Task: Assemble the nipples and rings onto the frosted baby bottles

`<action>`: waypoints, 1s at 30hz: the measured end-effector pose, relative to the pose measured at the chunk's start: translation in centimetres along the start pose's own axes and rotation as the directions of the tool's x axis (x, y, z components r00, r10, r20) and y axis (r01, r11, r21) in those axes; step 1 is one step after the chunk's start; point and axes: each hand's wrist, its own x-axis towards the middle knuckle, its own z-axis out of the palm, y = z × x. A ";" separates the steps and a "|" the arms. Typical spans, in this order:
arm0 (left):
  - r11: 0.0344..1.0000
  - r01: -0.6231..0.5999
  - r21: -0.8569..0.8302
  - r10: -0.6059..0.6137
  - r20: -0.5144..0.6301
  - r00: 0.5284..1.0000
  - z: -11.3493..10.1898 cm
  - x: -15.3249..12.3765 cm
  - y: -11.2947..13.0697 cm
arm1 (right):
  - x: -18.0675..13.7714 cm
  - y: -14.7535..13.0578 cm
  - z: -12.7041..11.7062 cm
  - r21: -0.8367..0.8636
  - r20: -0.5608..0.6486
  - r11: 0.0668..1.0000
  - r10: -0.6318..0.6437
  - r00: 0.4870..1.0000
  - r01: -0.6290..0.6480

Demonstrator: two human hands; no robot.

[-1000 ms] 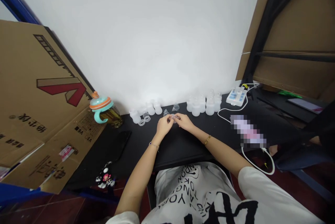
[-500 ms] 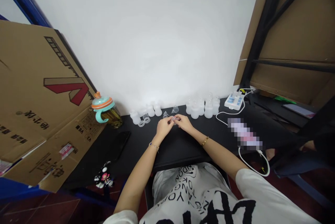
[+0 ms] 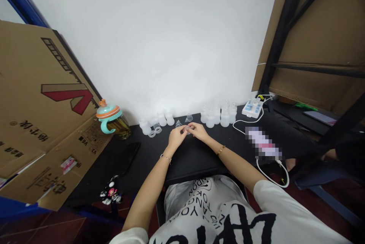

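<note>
While the pinch is this narrow, I'd go easy on the pressure

Head view, my only feed. Left hand (image 3: 176, 137) and right hand (image 3: 199, 131) meet over the black table (image 3: 185, 166), fingertips close together. Grip: tight fingertip pinch on both sides, holding a small clear part (image 3: 188, 128) between them. Fingers cover most of it; I can't tell whether it's one piece or two, or how it's seated.

Part is mid-table, just on the near side of a clear cone-shaped piece (image 3: 178, 123). Another clear piece (image 3: 189, 117) lies nearer the wall (image 3: 182, 46). White bottles (image 3: 145, 127) and clear rings (image 3: 157, 126) off to the left, bottle cluster (image 3: 210, 120) to the right.

My take: steady with the left, work with the right, spread force round the edge instead of one spot. Thin clear plastic probably flexes and slips, so I'd hold by the rim, low over the table, square not tilted. I'd check the edge against the light before releasing.
</note>
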 end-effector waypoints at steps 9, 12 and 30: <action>1.000 0.004 -0.007 -0.004 -0.032 0.999 0.3 0.1 -0.5 | 0.1 0.1 0.0 -0.002 0.010 0.997 -0.083 0.996 0.083; 0.999 -0.003 -0.036 0.001 -0.036 0.999 0.4 0.1 -0.7 | 0.0 0.1 0.0 0.003 0.020 0.996 -0.092 0.996 0.092; 0.999 -0.027 -0.035 0.025 -0.061 0.998 0.4 0.4 -0.9 | -0.3 -0.5 0.0 -0.141 0.029 0.977 -0.161 0.987 0.163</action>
